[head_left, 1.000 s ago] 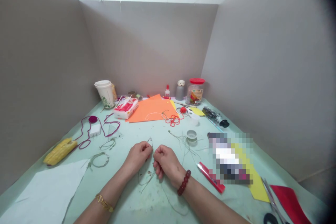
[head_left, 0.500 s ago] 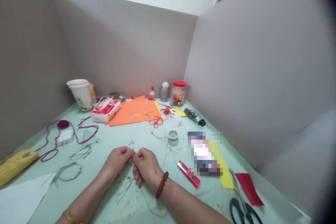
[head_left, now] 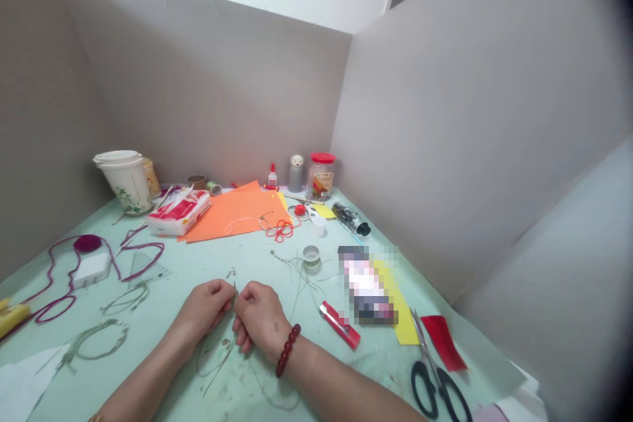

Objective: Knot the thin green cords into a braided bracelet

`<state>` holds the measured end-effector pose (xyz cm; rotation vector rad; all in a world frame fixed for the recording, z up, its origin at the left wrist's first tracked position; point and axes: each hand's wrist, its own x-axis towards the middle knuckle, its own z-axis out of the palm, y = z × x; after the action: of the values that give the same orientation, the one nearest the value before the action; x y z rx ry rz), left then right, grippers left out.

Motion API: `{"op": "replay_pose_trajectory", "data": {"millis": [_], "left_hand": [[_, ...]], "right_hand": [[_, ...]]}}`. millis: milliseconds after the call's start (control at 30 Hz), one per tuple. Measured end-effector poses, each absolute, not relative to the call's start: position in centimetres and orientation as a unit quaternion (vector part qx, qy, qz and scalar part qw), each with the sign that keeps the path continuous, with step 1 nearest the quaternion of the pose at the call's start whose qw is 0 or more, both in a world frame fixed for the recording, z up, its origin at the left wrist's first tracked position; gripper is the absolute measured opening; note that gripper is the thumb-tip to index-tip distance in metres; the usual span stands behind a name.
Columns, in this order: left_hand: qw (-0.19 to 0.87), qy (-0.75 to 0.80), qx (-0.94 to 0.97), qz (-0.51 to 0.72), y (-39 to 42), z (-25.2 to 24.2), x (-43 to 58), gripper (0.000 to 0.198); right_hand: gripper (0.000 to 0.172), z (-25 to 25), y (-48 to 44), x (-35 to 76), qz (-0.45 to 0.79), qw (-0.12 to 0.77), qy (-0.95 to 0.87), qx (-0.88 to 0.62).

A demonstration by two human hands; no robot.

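Observation:
My left hand (head_left: 202, 308) and my right hand (head_left: 258, 316) rest close together on the pale green table (head_left: 257, 264), fingers curled. Between their fingertips they pinch a thin greenish wire (head_left: 234, 293) that stands up a little and trails in loops (head_left: 217, 359) under my wrists. A dark red bead bracelet (head_left: 287, 349) is on my right wrist. A small spool (head_left: 311, 254) with more loose wire lies just beyond my right hand.
A red cutter (head_left: 340, 324), black scissors (head_left: 438, 386), yellow and red paper lie to the right. Orange paper (head_left: 232, 212), a tissue pack (head_left: 178, 212), a paper cup (head_left: 123, 181), a jar (head_left: 320, 176) and glue stand at the back. Purple cord (head_left: 93, 257) and wire rings (head_left: 93, 339) lie left. Grey partitions wall the table.
The view has swung to the right, so everything has slid left in the picture and the scissors have come into sight. My hands keep the same pinch on the wire.

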<state>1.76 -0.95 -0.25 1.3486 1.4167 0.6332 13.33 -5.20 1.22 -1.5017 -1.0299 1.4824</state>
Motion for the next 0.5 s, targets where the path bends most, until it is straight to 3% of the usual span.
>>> {"op": "replay_pose_trajectory", "data": {"millis": [500], "left_hand": [[0.508, 0.578, 0.575, 0.277, -0.58, -0.86, 1.67, 0.024]], "right_hand": [[0.013, 0.8, -4.98, 13.35, 0.588, 0.395, -0.396, -0.584]]}}
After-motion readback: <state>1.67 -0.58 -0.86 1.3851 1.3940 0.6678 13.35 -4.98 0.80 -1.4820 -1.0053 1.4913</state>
